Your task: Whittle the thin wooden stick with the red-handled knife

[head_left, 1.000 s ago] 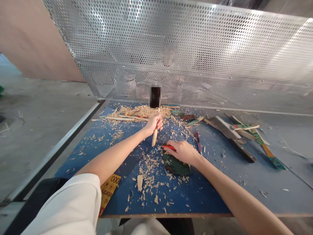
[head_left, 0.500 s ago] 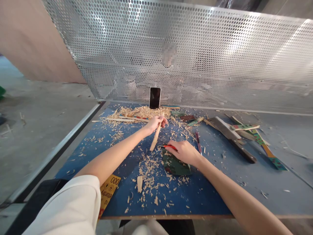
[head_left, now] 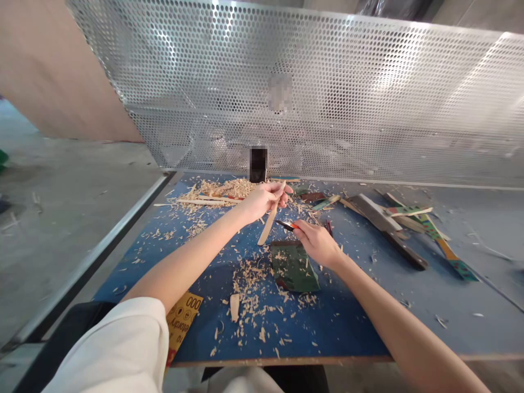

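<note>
My left hand (head_left: 268, 201) is closed round the upper part of a pale wooden strip (head_left: 269, 225), which slants down toward me. In my right hand (head_left: 317, 241) is a utility knife (head_left: 287, 224) with a red handle, its dark blade end pointing left at the strip. A small gap seems to lie between blade and wood. Below the right hand a dark green sheet (head_left: 292, 267) lies on the blue tabletop (head_left: 196, 305), sprinkled with shavings. A short flat wood chip (head_left: 234, 307) rests nearer to me.
Wood shavings (head_left: 229, 188) are heaped at the back before an upright phone (head_left: 257, 165). Farther right lie a handsaw (head_left: 388, 232) and painted wooden strips (head_left: 446, 248). A perforated metal panel (head_left: 347, 109) closes off the back. Yellow printed sandpaper (head_left: 185, 322) sits at the front left.
Both hands have risen away from me and slightly right, carrying the strip and the knife. More of the green sheet now shows under the right hand.
</note>
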`<control>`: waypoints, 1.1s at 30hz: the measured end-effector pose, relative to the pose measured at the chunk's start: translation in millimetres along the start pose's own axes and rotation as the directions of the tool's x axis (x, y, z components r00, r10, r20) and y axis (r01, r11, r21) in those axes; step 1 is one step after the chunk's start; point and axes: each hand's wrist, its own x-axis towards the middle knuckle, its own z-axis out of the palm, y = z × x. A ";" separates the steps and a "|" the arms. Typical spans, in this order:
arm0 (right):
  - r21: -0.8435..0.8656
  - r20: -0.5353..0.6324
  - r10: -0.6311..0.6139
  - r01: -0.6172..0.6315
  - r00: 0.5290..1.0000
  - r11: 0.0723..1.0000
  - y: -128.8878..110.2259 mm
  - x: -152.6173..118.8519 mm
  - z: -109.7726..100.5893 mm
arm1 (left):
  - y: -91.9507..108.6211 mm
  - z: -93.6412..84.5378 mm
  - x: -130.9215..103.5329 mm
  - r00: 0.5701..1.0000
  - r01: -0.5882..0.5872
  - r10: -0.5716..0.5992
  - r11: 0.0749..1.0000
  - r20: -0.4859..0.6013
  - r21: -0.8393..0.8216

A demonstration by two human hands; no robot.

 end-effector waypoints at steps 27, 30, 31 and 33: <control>-0.189 0.046 0.086 -0.076 0.995 0.979 2.4 12.0 -1.6 | 41.4 11.4 -14.7 1.000 -0.002 0.007 0.966 -0.015 0.259; -0.250 0.045 0.085 -0.071 0.995 0.966 2.1 13.1 -3.4 | 43.5 13.8 -16.9 0.999 0.021 -0.010 0.968 -0.044 0.251; -0.267 0.041 0.084 -0.070 0.996 0.961 2.2 12.9 -2.9 | 44.1 14.9 -17.5 0.999 0.024 -0.012 0.968 -0.049 0.250; -0.284 0.043 0.089 -0.073 0.995 0.956 2.4 12.1 0.2 | 44.4 16.0 -17.9 0.999 0.028 -0.016 0.966 -0.051 0.257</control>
